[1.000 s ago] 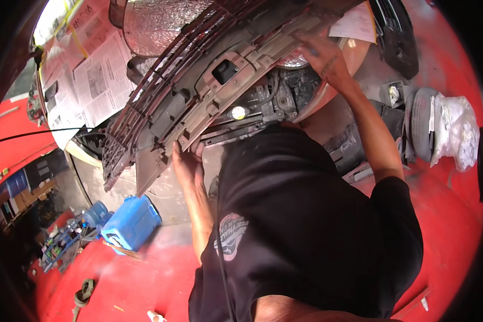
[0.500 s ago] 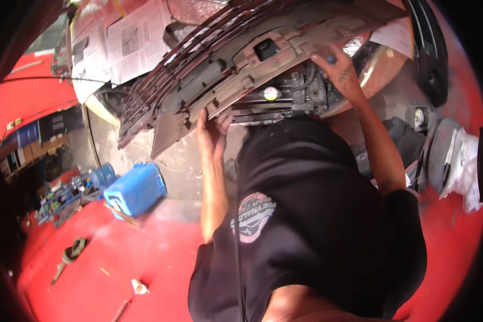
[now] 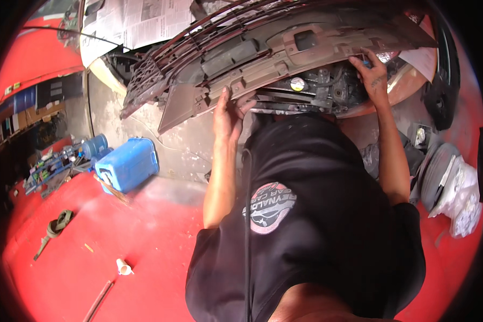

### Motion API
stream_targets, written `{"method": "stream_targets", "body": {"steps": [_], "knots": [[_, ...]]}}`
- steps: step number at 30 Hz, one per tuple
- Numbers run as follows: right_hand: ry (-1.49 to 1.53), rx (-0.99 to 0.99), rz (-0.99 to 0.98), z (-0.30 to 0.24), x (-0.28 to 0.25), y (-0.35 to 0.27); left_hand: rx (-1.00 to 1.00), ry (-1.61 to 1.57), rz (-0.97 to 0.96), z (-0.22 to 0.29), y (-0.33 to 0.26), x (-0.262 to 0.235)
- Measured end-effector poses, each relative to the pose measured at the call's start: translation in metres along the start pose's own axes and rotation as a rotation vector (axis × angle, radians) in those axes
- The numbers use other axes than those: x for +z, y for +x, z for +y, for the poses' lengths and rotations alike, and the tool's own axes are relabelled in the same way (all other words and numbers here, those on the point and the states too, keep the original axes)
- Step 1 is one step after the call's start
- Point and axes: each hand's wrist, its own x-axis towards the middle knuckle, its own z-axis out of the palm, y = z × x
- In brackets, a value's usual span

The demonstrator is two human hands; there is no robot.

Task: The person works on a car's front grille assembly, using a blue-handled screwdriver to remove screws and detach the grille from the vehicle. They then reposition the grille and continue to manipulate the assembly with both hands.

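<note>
A long, dusty dark plastic car grille [image 3: 284, 59] with mesh at its left end is held up slantwise before me. My left hand [image 3: 229, 117] grips its lower edge left of the middle, thumb on the near face and fingers beneath. Further right, my right hand [image 3: 370, 70] pinches the same edge between thumb and fingers. Something small and blue shows at its fingers; I cannot make out what. Behind and below the grille lies the open front of a car [image 3: 322, 91], with a round pale label on a dark part. The grille hides much of it.
Newspaper [image 3: 129, 24] covers the car at upper left. A blue plastic bin [image 3: 129, 165] stands on the floor at left, beside scattered tools and bottles. A white cup [image 3: 124, 266] and a rod [image 3: 98, 301] lie nearer. A dark bumper-like panel [image 3: 443, 75] and white plastic bags [image 3: 459, 198] are at right.
The grille and both hands have shifted right in the picture, and the grille lies a little flatter. My grip on it stays. The surroundings have shifted too, as the view has turned.
</note>
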Motion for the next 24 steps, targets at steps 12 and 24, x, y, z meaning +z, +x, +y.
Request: {"method": "stream_targets", "body": {"steps": [12,24], "knots": [[-0.04,0.055,0.04,0.002,0.0,-0.001,0.118,0.072,0.045,0.027,-0.03,-0.027],[-0.012,0.048,0.001,-0.002,-0.002,-0.001,0.191,-0.069,0.187,0.095,-0.011,-0.152]]}}
